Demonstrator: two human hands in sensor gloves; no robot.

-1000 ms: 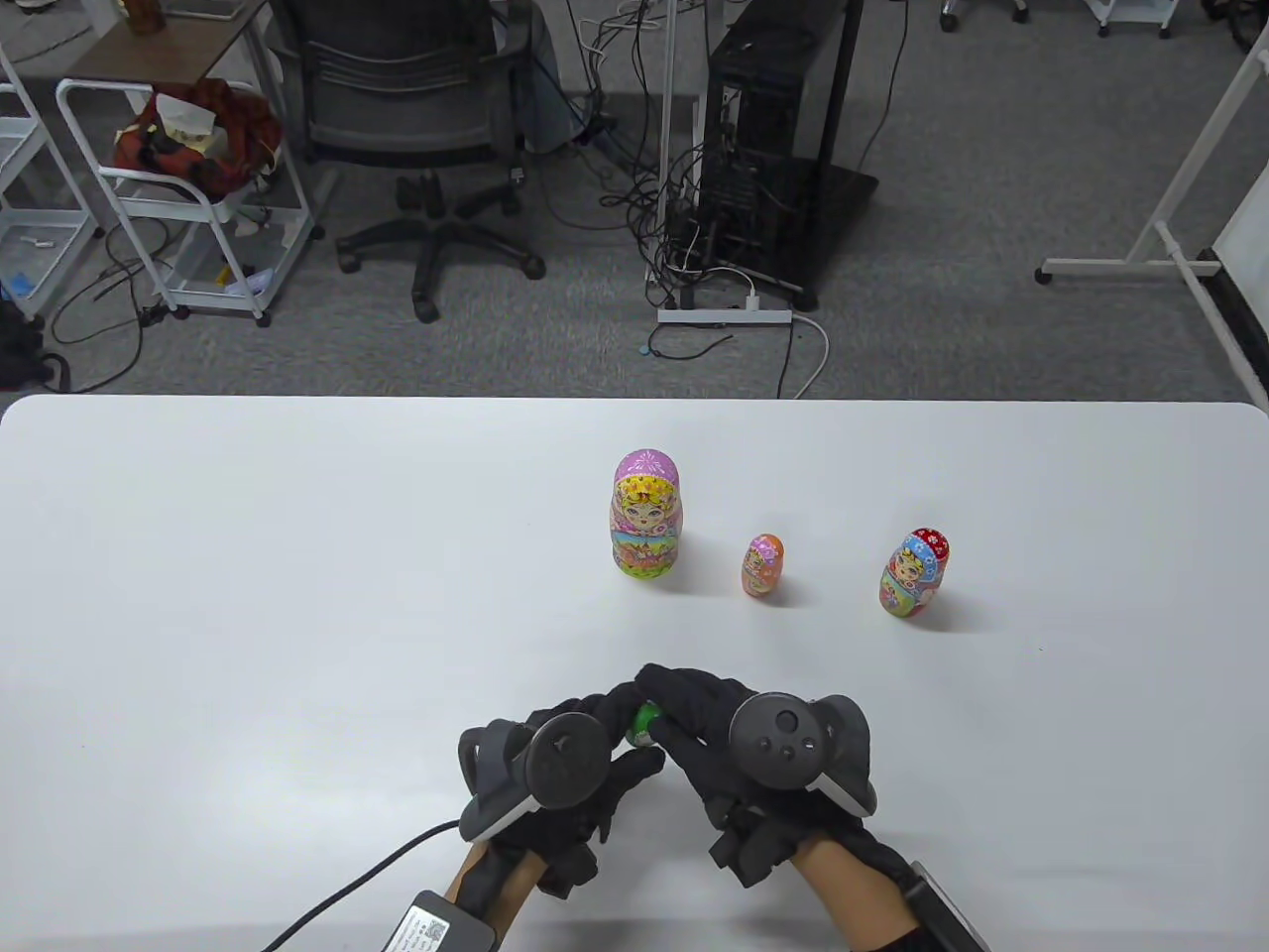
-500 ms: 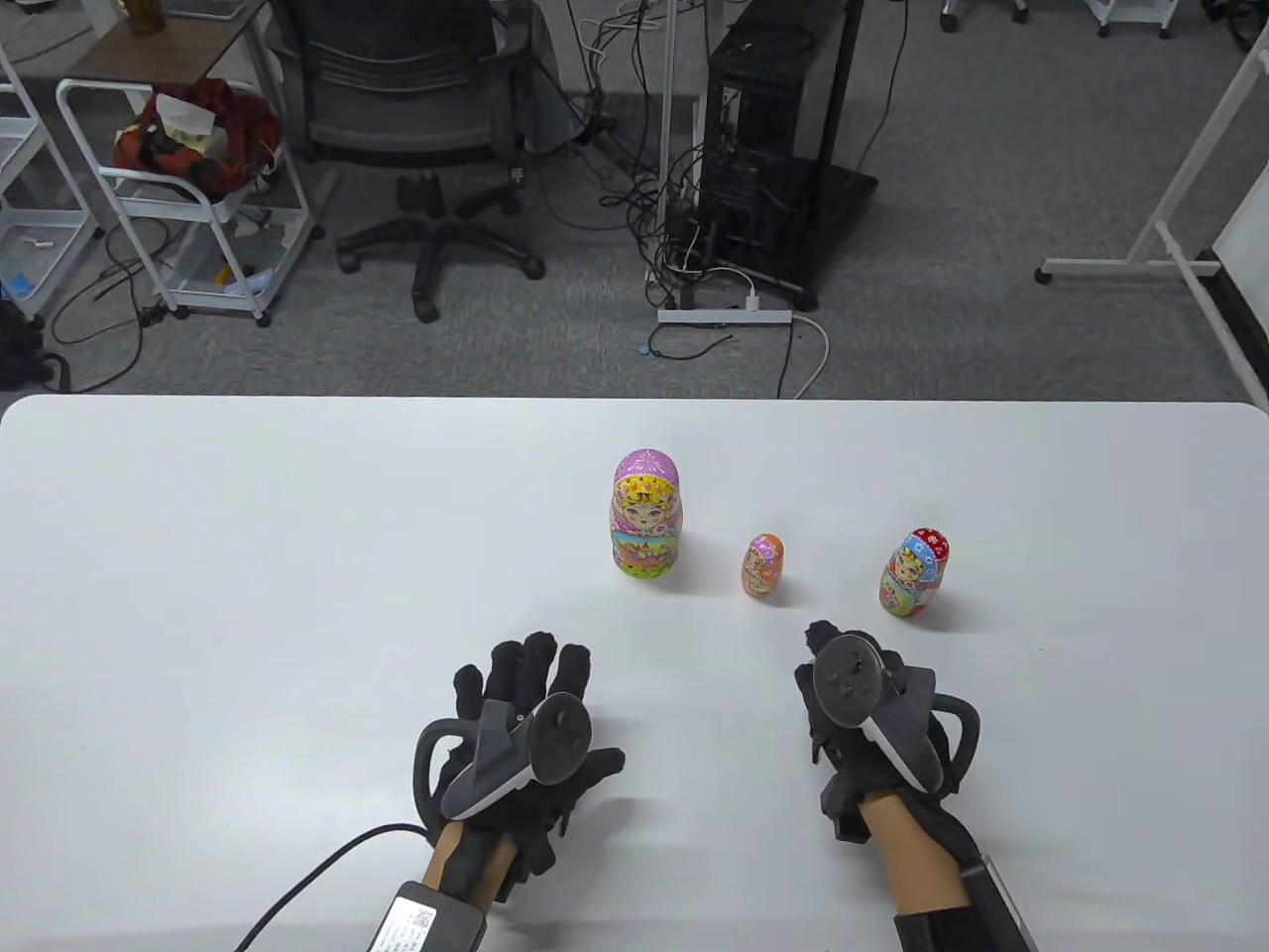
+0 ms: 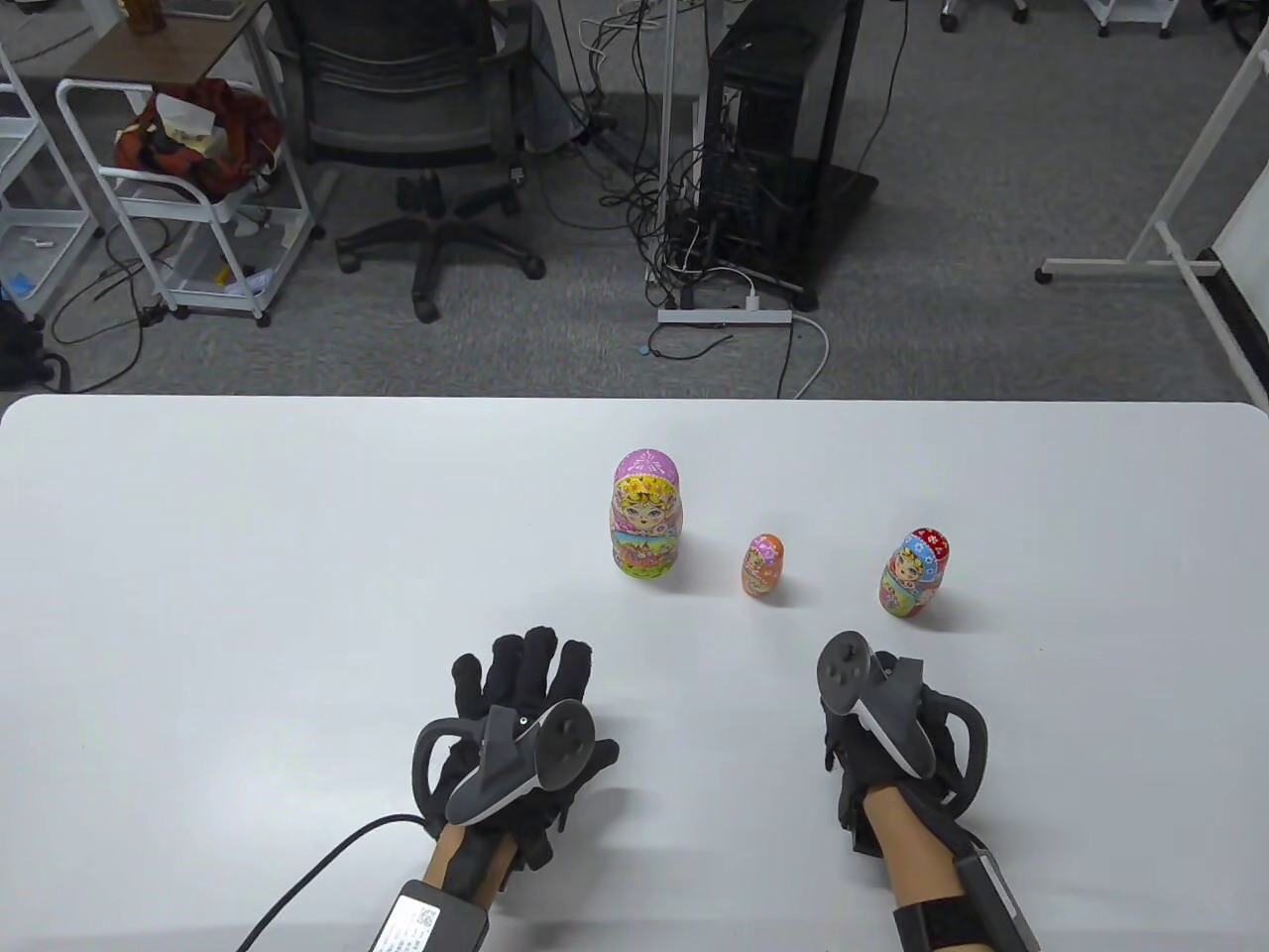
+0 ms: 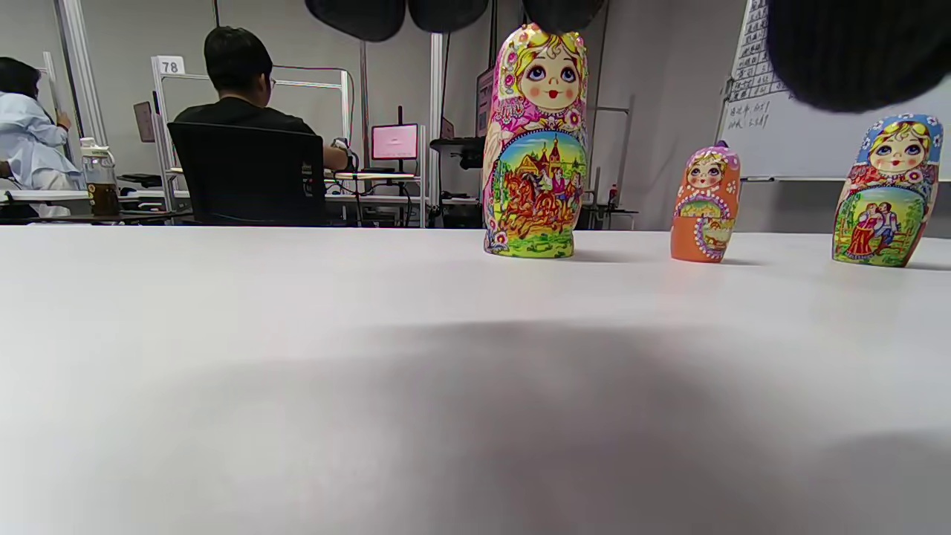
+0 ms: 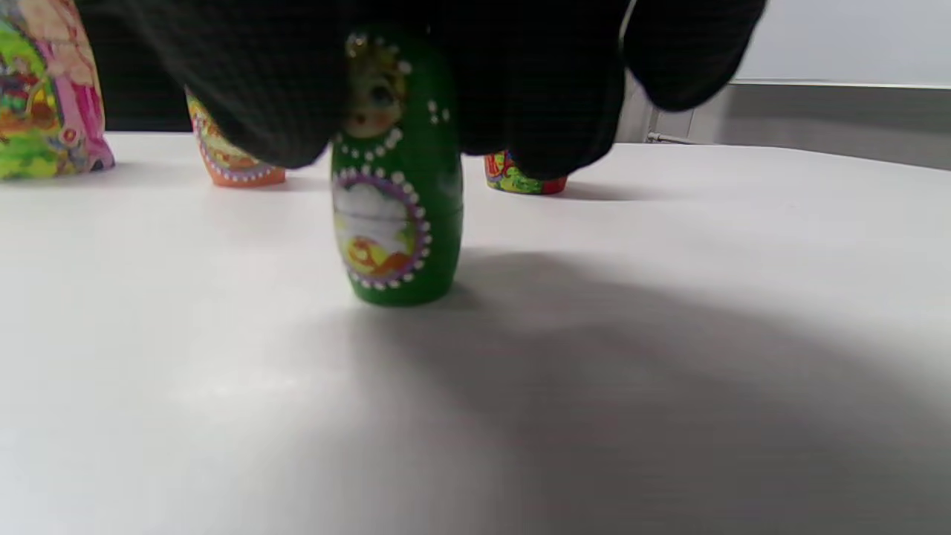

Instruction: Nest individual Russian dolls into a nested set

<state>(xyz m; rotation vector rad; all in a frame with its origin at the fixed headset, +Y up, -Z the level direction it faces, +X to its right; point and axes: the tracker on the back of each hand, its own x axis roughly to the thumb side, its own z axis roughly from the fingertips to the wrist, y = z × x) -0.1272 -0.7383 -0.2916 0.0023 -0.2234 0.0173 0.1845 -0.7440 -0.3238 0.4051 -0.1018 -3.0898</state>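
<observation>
Three closed dolls stand in a row: a large pink doll [image 3: 645, 516], a small orange doll [image 3: 761, 566] and a medium red-and-blue doll [image 3: 914, 573]. My left hand [image 3: 530, 684] lies palm down in front of the pink doll with fingers spread and holds nothing. My right hand [image 3: 867, 714] is in front of the red-and-blue doll. In the right wrist view its fingers [image 5: 245, 89] close over the head of a small green doll [image 5: 397, 215] that stands upright on the table. The green doll is hidden under the hand in the table view.
The white table [image 3: 248, 555] ends at a far edge with an office chair [image 3: 416, 129] and a computer tower [image 3: 783, 149] on the floor beyond. A cable [image 3: 327, 883] trails from my left wrist to the near edge.
A second ago both hands were together at the front centre around the green doll. They have moved apart: the left hand went left and opened, the right hand carried the doll right.
</observation>
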